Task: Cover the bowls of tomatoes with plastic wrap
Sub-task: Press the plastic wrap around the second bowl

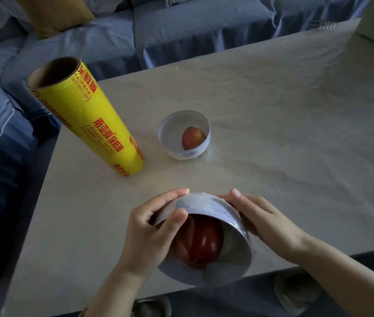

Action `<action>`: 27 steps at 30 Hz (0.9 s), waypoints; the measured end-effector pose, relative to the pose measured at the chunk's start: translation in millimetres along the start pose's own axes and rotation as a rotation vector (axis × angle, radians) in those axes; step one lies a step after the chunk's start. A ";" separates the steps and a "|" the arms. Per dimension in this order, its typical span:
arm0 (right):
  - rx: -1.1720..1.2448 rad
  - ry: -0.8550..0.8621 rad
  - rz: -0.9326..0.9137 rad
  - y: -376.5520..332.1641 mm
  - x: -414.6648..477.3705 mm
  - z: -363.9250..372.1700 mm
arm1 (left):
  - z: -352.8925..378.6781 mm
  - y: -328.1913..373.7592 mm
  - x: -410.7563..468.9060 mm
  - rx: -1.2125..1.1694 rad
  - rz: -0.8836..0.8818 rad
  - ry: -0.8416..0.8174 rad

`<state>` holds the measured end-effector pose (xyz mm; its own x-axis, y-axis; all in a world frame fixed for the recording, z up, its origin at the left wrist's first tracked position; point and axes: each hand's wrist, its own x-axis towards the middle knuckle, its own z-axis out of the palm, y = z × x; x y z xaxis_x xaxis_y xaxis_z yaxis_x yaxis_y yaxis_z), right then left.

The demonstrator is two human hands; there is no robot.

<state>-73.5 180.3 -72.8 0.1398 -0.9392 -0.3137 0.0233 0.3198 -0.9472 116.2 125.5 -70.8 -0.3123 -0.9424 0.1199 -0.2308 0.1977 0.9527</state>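
I have both hands on the near bowl (234, 227), at the near edge of the table (272, 133). It is tipped steeply so its mouth faces me. My left hand (149, 234) grips it with the thumb hooked over the rim and the fingers curled behind the wall. My right hand (266, 218) curls round the opposite wall. The big red tomato (202, 243) sits in the mouth without rolling out and shows long glossy streaks. From that I judge a sheet of wrap is already stretched over this bowl and I am pressing its edges down round the sides, though I cannot make out the film's edge. Whether the bowl's base touches the table I cannot tell. The second bowl (182, 154) stands upright further in from the near edge, holding a small tomato (192, 138). Its mouth looks a little hazy, but I cannot say whether it is covered. The yellow roll of plastic wrap (90, 124) stands on end near the left edge, just left of that bowl and apart from it. So one bowl seems nearly finished, and the other may be left to do.
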 end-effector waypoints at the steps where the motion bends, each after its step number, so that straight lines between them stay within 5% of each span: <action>1: 0.073 -0.033 0.057 2.2 0.7 -0.7 | 0.0 -1.5 0.0 -0.011 -0.001 0.011; 5: 0.212 -0.149 0.062 9.7 0.0 -7.2 | 3.2 -9.5 2.6 -0.064 -0.062 0.117; 9: 0.172 -0.045 -0.104 10.5 1.1 -13.1 | 13.2 -13.5 4.9 -0.147 -0.189 0.164; 17: 0.106 0.085 -0.093 15.5 7.6 -17.3 | 1.8 -1.1 21.3 -0.189 -0.377 -0.372; 22: 0.025 0.022 0.019 -5.1 6.4 -19.0 | 16.6 2.6 11.8 -0.140 -0.355 -0.183; 27: -0.352 0.111 0.112 -39.7 20.4 -15.9 | 22.4 2.3 3.5 0.000 -0.319 -0.104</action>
<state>-87.3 146.5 -42.7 0.0138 -0.9148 -0.4037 -0.3297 0.3770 -0.8656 94.0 128.7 -74.4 -0.3168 -0.9242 -0.2133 -0.3324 -0.1025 0.9375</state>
